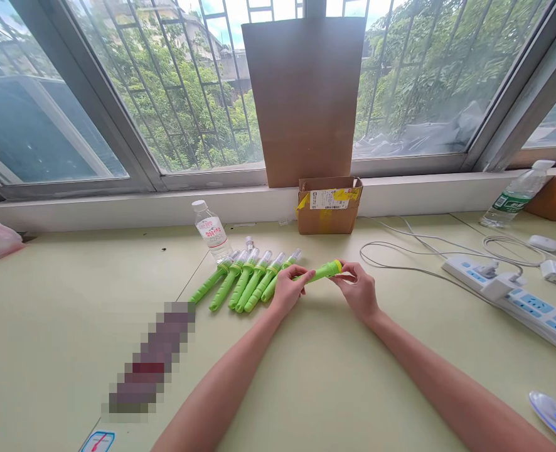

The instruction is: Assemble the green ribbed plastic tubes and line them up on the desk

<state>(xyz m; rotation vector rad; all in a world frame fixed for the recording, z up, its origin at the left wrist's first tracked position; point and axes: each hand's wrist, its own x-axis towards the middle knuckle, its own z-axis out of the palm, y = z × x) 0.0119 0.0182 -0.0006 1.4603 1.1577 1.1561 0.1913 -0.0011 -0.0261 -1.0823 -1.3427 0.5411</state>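
Observation:
Between my two hands is a green plastic tube with a yellow rim at its right end. My left hand is closed around its left part, thumb and fingers pressed together. My right hand pinches the yellow-rimmed end with its fingertips. To the left of my left hand lies a row of several similar green sticks with clear tips pointing away from me. The nearest stick in that row is partly hidden behind my left hand.
A water bottle stands behind the row. Further back are a small open cardboard box and a tall cardboard sheet against the window. At right lie a power strip, cables and another bottle. A blurred patch covers something front left.

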